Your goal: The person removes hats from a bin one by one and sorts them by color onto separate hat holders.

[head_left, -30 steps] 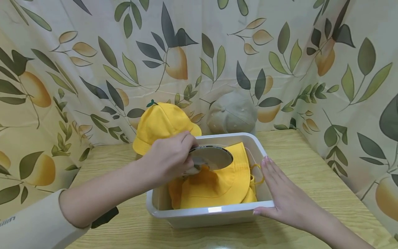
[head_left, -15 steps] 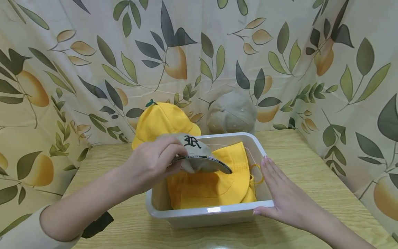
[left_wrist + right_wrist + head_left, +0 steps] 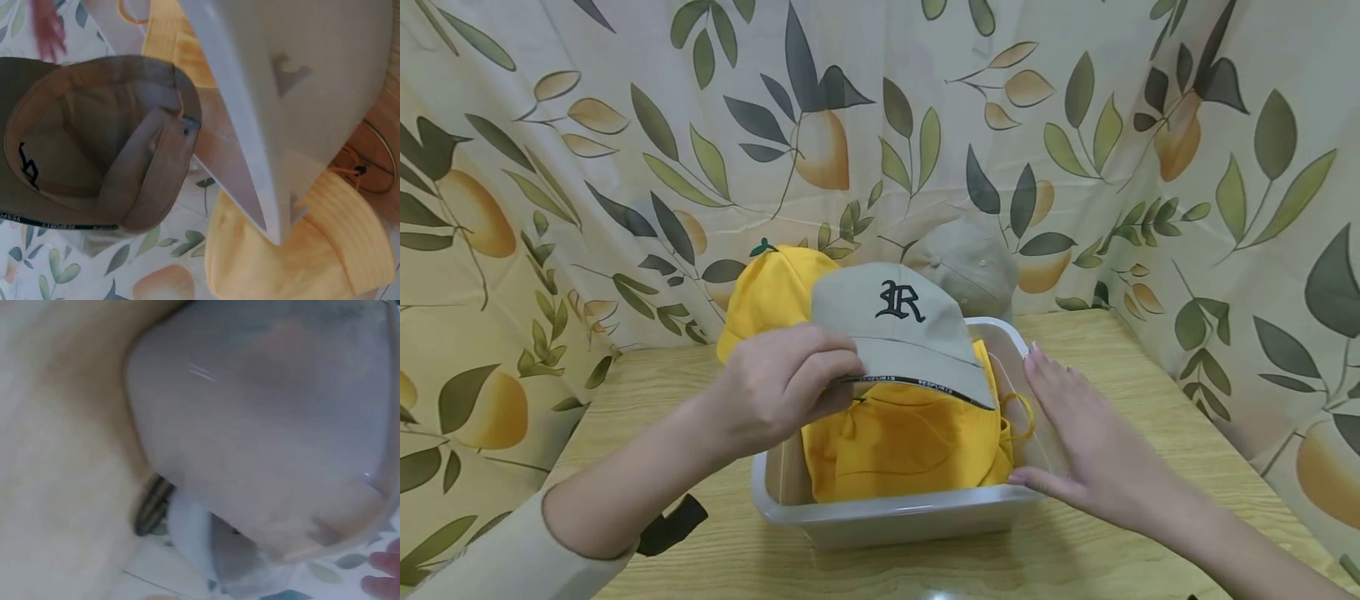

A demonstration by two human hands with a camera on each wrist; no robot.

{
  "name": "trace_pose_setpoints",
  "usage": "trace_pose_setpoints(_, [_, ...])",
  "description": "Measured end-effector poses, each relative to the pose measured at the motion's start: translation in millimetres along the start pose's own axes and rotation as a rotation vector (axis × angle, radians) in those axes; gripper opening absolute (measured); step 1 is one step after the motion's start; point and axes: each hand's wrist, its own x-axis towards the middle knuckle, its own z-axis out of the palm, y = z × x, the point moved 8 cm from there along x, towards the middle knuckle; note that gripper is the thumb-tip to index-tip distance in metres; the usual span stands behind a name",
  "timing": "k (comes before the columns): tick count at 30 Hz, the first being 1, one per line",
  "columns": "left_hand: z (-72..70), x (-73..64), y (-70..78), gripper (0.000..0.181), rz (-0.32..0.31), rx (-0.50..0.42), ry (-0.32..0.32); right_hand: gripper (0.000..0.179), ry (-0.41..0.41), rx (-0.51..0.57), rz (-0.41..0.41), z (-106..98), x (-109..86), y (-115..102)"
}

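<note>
My left hand (image 3: 793, 375) pinches the brim of a grey baseball cap (image 3: 906, 312) with a black letter R on its front, holding it above a white plastic bin (image 3: 917, 505). In the left wrist view the cap (image 3: 81, 125) shows its hollow inside and rear strap. Inside the bin lies a yellow hat (image 3: 917, 450) with a yellow cord. My right hand (image 3: 1097, 450) is at the bin's right side, fingers straight along the rim and thumb by the near right corner. The right wrist view shows the bin's outer wall (image 3: 262, 419) and its fingertips (image 3: 382, 584).
Behind the bin at the left stands a yellow hat (image 3: 763, 292) with a green sprout on top. A second grey cap (image 3: 981, 258) is at the back, partly covered by the held one. A leaf-patterned curtain (image 3: 880, 108) borders the wooden table (image 3: 1150, 383).
My left hand has raised the grey cap up out of the bin and turned its front toward me. The right hand has stayed by the bin's right side, shifting only slightly.
</note>
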Motion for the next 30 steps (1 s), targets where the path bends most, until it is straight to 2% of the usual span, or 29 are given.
trace_pose_setpoints(2, [3.3,2.0,-0.9,0.011,0.016,0.025,0.027,0.089,0.129,0.023,-0.041,-18,12.3,-7])
trace_pose_setpoints(5, [9.6,5.1,-4.0,0.008,0.031,0.059,0.051,0.072,0.345,0.044,-0.15,-46,31.0,-22])
trace_pose_setpoints(7, [13.7,7.3,-6.8,0.005,0.037,0.076,0.057,0.06,0.459,0.037,-0.226,-61,42.3,-32])
trace_pose_setpoints(9, [17.4,10.1,-9.7,0.009,0.041,0.097,0.066,0.049,0.519,0.03,-0.274,-71,52.9,-41])
trace_pose_setpoints(13, [23.0,16.4,-15.2,0.009,0.057,0.119,0.102,0.031,0.561,0.0,-0.34,-81,68.1,-50])
trace_pose_setpoints(17, [27.3,21.8,-23.1,0.009,0.062,0.105,0.138,0.021,0.573,0.012,-0.367,-82,75.1,-46])
trace_pose_setpoints(22, [32.7,30.7,-35.4,0.01,0.057,0.077,0.163,0.02,0.585,0.012,-0.324,-79,84.4,-28])
trace_pose_setpoints(27, [39.7,40.3,-48.5,0.017,0.064,0.092,0.187,0.007,0.63,-0.022,-0.302,-84,96.2,-15])
trace_pose_setpoints(30, [43.3,45.6,-56.4,0.018,0.068,0.116,0.191,0.012,0.654,-0.061,-0.307,-88,103.7,-9])
